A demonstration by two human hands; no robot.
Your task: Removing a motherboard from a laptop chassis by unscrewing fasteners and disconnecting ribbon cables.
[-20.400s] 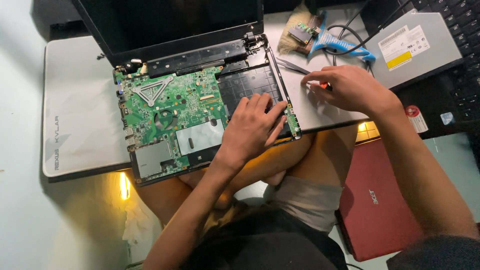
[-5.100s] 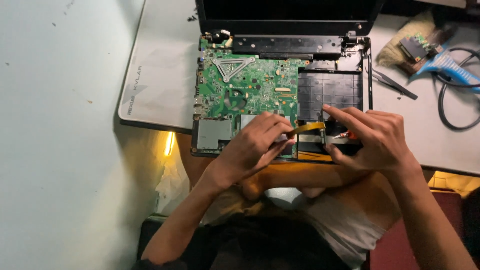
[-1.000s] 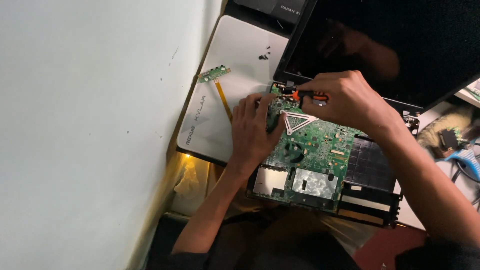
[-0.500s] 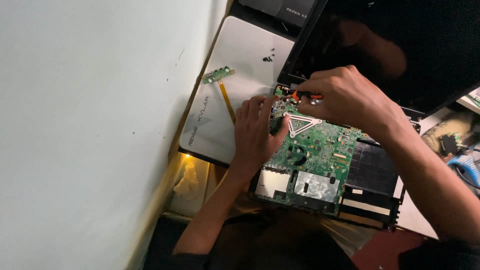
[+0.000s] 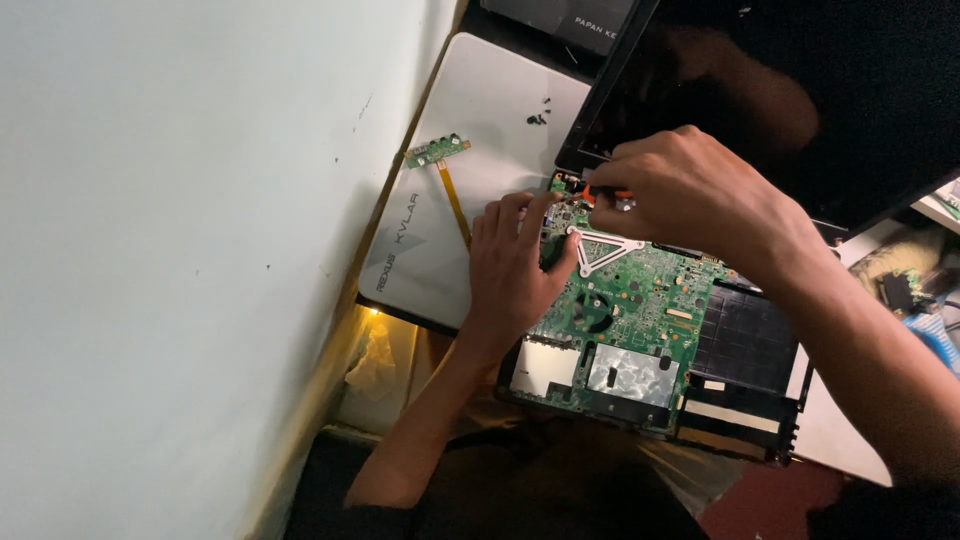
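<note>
Motherboard [image 5: 640,300] corner beneath fingers [image 5: 640,180] gripping orange-handled screwdriver [image 5: 605,196].

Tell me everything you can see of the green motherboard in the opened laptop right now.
The green motherboard lies flat and exposed in the black laptop base, its keyboard cover off. It is a glossy green circuit board crowded with small chips and connectors, bearing a white triangular bracket, a round dark part beneath it and two silvery shielded patches near the front edge. The left hand rests on its left edge; the right hand holds a small orange-marked tool at its top corner, by the screen hinge.
</note>
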